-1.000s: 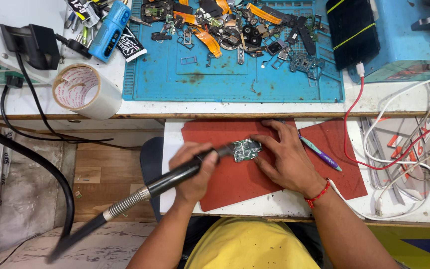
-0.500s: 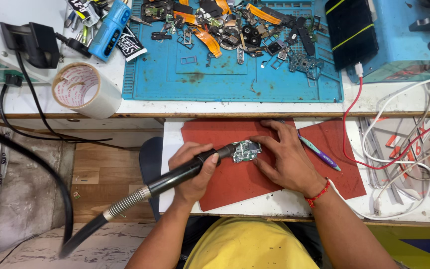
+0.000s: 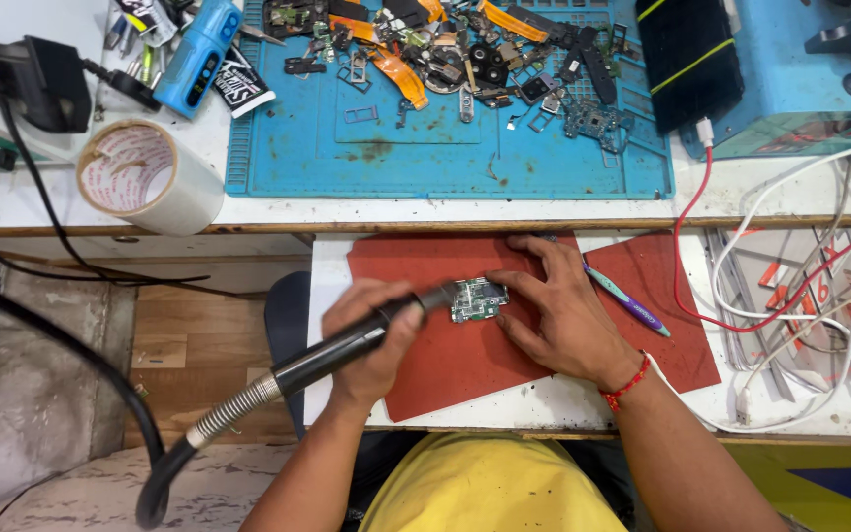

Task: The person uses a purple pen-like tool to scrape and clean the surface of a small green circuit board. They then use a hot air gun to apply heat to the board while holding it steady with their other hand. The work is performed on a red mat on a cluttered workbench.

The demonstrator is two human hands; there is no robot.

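- Presently: left hand (image 3: 371, 335) closed round hot-air wand (image 3: 347, 347), nozzle at circuit board (image 3: 477, 299), 9 o'clock edge.
- Right hand (image 3: 563, 315) open, fingertips pinning board at 3 o'clock on red mat (image 3: 416, 261).
- Likely light, rigid, fragile; best held by bare edges.

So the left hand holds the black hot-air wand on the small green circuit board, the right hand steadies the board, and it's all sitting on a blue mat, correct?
Not quite. In the head view the circuit board lies on a red mat, not a blue one. The rest holds: the left hand grips the black wand with its tip at the board, and the right hand steadies it.
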